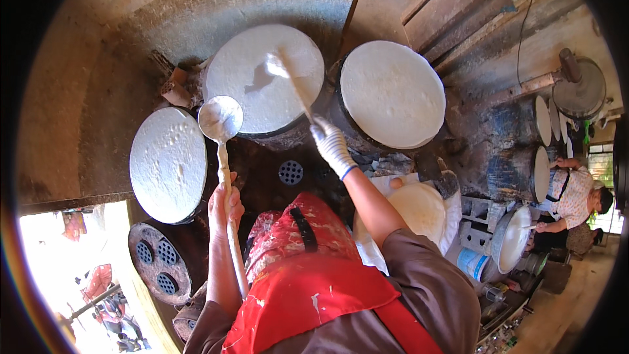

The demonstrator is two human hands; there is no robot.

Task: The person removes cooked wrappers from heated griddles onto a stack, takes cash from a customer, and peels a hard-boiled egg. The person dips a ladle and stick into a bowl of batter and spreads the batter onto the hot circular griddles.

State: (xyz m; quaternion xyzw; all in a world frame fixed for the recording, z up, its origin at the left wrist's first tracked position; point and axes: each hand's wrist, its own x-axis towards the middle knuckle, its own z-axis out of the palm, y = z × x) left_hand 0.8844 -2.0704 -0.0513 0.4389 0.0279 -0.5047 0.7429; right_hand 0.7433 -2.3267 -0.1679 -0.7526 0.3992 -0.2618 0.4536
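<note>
My left hand, bare, is closed around the long handle of a metal ladle, whose round bowl hangs beside the near edge of the middle round griddle. My right hand, in a striped knit glove, grips the handle of a brush-like tool. Its blurred pale head is over the middle griddle, with a shadow beside it; whether it touches cannot be told. White batter or a thin sheet covers that griddle, the left one and the right one.
A stack of round, pale sheets lies on white cloth by my right arm. A drum with perforated briquettes stands at lower left. At far right a person works by a large basin, near more griddles.
</note>
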